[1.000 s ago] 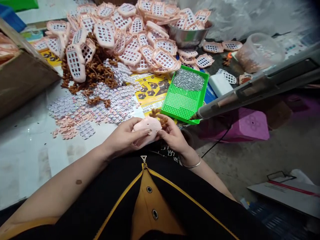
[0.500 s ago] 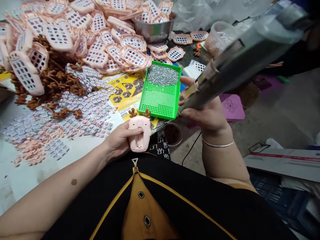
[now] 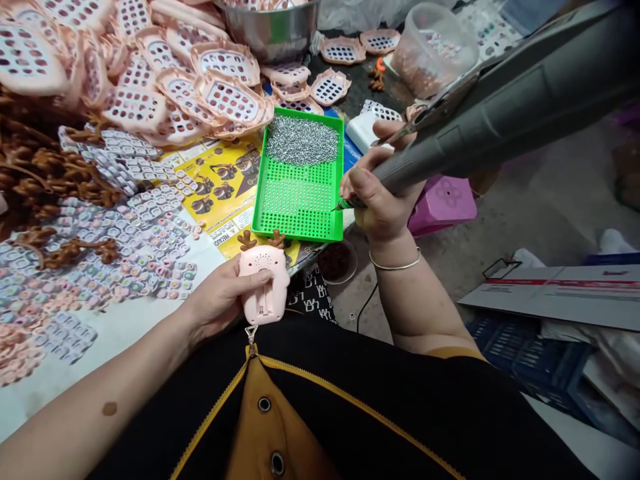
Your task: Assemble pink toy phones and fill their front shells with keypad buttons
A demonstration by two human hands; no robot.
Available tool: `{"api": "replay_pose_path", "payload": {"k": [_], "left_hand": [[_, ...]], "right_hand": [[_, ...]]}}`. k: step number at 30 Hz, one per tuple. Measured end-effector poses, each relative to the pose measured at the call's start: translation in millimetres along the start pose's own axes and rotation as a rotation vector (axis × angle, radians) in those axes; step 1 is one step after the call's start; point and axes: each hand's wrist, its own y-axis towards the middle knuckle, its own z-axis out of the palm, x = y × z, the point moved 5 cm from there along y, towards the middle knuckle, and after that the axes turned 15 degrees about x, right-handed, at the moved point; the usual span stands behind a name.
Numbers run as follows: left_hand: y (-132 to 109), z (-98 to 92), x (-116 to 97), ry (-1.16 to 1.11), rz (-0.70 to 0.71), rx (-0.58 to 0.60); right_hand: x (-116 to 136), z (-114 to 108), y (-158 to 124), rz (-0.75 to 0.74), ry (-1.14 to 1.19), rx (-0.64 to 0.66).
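Observation:
My left hand [image 3: 220,297] is closed round a small pink deer-shaped toy case [image 3: 263,283] with brown antlers, held upright just above my lap. My right hand [image 3: 383,193] grips the front of a grey electric screwdriver [image 3: 500,100]. The driver's tip rests at the right edge of a green perforated tray [image 3: 300,193]. A heap of small silver screws [image 3: 303,140] lies at the far end of that tray.
Pink perforated case shells [image 3: 220,100] are piled at the back left beside a steel bowl [image 3: 273,33]. Brown antler parts [image 3: 45,173] and small key pads [image 3: 145,227] cover the white table. A clear tub [image 3: 433,50], a purple stool [image 3: 443,200] and a flat carton [image 3: 555,297] stand to the right.
My right hand let go of the pink case, took the grey screwdriver and brought its tip down to the green tray. My left hand now holds the case alone, turned upright.

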Motion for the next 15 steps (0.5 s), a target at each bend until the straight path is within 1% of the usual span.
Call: {"api": "replay_pose_path", "payload": {"k": [4,7,9,11,15], "left_hand": [[1,0.6,-1,0.009,-0.011,0.012],[1,-1.4,0,0.014,-0.019,0.005],[2,-2.0,0,0.023,-0.019,0.009],[2,-1.1,0,0.033,-0.016,0.024],[2,0.6,-1,0.029,-0.011,0.031]], "right_hand": [[-31,0,-5,0.142,-0.047,0.174],[-43,0,-8,0.203,-0.054,0.23],[-42,-1,-9,0.217,-0.07,0.22],[-38,-1,-9,0.223,-0.081,0.185],[-25,-2,-9,0.189,-0.092,0.12]]}}
